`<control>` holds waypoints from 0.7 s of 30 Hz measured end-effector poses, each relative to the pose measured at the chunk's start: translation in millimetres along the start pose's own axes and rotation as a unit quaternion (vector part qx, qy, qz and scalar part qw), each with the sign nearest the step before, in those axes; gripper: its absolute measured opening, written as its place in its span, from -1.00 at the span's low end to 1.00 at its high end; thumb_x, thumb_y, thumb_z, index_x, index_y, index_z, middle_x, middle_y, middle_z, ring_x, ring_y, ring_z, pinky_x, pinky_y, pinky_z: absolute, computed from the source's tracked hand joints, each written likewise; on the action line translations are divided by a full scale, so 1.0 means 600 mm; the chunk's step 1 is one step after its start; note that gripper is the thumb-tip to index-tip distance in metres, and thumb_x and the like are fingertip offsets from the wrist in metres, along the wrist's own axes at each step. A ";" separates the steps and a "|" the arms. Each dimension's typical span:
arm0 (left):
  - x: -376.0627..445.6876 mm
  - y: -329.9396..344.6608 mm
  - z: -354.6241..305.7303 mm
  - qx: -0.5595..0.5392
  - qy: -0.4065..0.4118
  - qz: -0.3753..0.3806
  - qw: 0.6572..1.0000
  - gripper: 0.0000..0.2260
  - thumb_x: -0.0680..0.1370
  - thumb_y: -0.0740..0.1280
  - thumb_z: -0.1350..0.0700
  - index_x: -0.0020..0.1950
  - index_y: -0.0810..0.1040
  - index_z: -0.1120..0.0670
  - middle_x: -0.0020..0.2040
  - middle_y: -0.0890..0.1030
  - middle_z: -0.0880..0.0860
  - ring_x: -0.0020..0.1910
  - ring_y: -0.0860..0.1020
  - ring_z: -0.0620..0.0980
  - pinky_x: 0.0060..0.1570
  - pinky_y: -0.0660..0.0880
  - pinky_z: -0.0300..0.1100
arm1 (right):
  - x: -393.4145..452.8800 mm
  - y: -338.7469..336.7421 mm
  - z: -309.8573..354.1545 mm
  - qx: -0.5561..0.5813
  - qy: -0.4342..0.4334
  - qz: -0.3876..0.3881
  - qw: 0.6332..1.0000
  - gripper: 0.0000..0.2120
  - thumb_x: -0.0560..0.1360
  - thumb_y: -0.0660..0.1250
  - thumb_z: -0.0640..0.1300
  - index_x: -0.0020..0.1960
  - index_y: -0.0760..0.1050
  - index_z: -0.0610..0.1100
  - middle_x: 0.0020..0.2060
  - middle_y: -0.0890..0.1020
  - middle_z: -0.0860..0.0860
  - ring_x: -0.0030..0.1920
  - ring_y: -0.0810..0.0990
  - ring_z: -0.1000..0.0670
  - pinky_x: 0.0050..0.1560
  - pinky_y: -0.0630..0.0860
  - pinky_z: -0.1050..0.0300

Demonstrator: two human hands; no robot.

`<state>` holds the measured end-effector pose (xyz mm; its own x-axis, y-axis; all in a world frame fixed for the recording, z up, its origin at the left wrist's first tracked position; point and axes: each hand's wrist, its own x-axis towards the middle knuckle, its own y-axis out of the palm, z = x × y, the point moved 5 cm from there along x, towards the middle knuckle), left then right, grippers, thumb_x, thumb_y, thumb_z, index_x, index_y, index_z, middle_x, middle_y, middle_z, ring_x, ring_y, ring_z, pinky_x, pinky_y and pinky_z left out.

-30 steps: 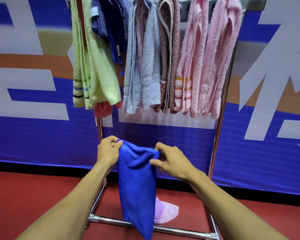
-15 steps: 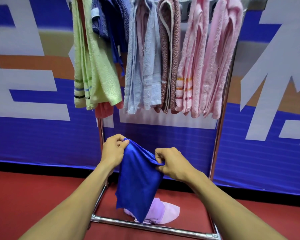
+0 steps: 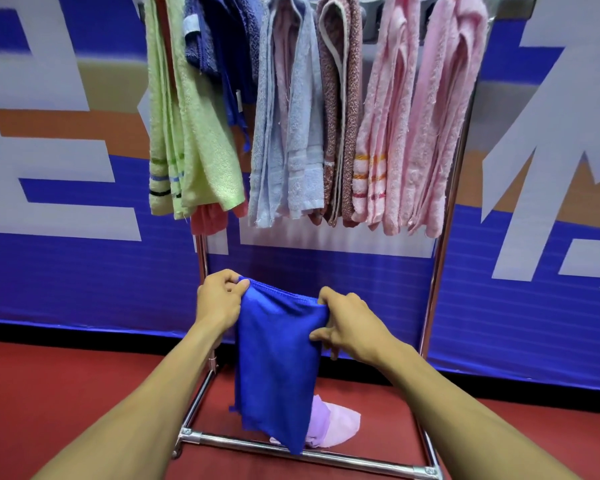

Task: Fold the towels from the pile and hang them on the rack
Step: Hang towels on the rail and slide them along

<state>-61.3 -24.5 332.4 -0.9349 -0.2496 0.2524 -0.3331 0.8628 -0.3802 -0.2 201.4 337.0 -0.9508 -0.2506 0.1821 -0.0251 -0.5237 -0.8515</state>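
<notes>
I hold a bright blue towel in front of me, folded and hanging down. My left hand pinches its upper left corner. My right hand grips its upper right edge. The metal rack stands just behind, its top rail out of frame. Hanging on it from left to right are a green towel, a dark blue towel, a light blue towel, a brown speckled towel and two pink towels. A lilac towel lies on the floor inside the rack's base.
A chrome base bar of the rack crosses the red floor close to me. Behind the rack runs a blue, white and orange banner wall. A red cloth peeks out under the green towel.
The blue towel has been shortened and its top edge pulled wider between my hands. Its lower end rose, uncovering more of the lilac towel.
</notes>
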 end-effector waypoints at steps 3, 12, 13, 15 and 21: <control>-0.001 0.004 -0.001 -0.006 -0.005 0.006 1.000 -0.83 0.60 0.36 0.15 -0.13 0.57 0.22 -0.39 0.45 0.11 -0.34 0.31 -0.02 -0.30 0.34 -0.20 | -0.002 -0.005 0.000 0.081 -0.014 -0.024 0.996 -0.71 0.52 0.37 -0.06 -0.11 0.24 -0.09 -0.41 0.68 0.00 -0.46 0.65 0.04 -0.15 0.58 0.09; -0.007 0.005 -0.013 -0.025 0.019 0.015 0.999 -0.84 0.61 0.34 0.15 -0.14 0.60 0.17 -0.44 0.46 0.04 -0.33 0.40 -0.05 -0.23 0.39 -0.18 | 0.009 -0.015 -0.010 0.041 -0.063 -0.077 0.994 -0.71 0.44 0.49 -0.14 -0.25 0.37 -0.05 -0.42 0.46 0.07 -0.40 0.33 0.08 -0.34 0.31 0.28; -0.008 0.006 -0.015 -0.026 0.025 0.016 0.999 -0.84 0.61 0.34 0.15 -0.14 0.60 0.17 -0.44 0.47 0.02 -0.32 0.42 -0.06 -0.22 0.39 -0.18 | 0.009 -0.013 -0.010 0.034 -0.059 -0.076 0.995 -0.68 0.43 0.49 -0.17 -0.27 0.33 -0.04 -0.45 0.43 0.07 -0.41 0.30 0.06 -0.36 0.29 0.28; -0.010 0.008 -0.018 -0.029 0.033 0.021 0.999 -0.85 0.61 0.34 0.15 -0.12 0.60 0.17 -0.43 0.47 0.02 -0.32 0.41 -0.06 -0.25 0.38 -0.22 | 0.009 -0.010 -0.011 0.009 -0.057 -0.077 0.995 -0.64 0.42 0.46 -0.21 -0.32 0.28 -0.04 -0.48 0.39 0.07 -0.41 0.28 0.05 -0.36 0.30 0.21; -0.007 0.008 -0.015 -0.042 0.041 0.020 0.998 -0.85 0.60 0.35 0.15 -0.15 0.58 0.16 -0.44 0.41 0.02 -0.35 0.34 -0.06 -0.24 0.36 -0.18 | 0.011 -0.011 -0.020 0.049 -0.036 -0.082 0.995 -0.71 0.43 0.49 -0.18 -0.06 0.37 -0.01 -0.35 0.51 0.07 -0.37 0.42 0.08 -0.27 0.41 0.20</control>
<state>-57.7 -15.3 337.6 -0.9327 -0.1807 0.3121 -0.2815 0.9057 -0.3171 -9.7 212.8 337.9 -0.9121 -0.2105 0.3518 -0.1440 -0.6390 -0.7556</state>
